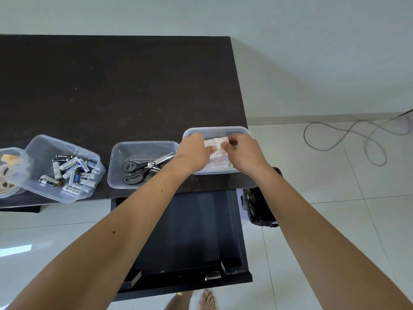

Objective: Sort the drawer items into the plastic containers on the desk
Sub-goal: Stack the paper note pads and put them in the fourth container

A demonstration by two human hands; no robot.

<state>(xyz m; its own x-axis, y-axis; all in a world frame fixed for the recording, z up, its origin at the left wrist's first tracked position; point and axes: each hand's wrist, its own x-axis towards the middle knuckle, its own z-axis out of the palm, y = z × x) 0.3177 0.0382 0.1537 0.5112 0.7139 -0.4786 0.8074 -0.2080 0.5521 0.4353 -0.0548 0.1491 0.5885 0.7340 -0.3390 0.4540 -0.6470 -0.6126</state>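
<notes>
Left hand [196, 151]: over the rightmost container [237, 129]; fingers curled, thumb and fingertips closed on the left edge of the plaster strips [215, 145].

Right hand [242, 151]: pinching the right end of the same strips; fingers bent in, not spread; so we have both hands on one bundle.

Plaster strips: pale wrappers with orange print; part held up between the hands, more lying flat on the container floor below; whether the held ones touch the lower ones we cannot tell.

Step in hand: we judge this is the lay-down into the right container; do it well by lowering flat, letting go with one hand first, and keeping the strips square to the walls so nothing hangs over the rim.

Watch out: the container sits at the right near corner of the desk [111, 86]; a push rightward could slide it off.

Neighbours: scissors [143, 167] in the middle container [143, 144]; batteries [71, 173] in the tilted tub [44, 142] left of that; tape rolls [6, 173] far left.

Drawer [190, 231]: open below us, and it looks bare; we judge the sorting is near its end.
</notes>
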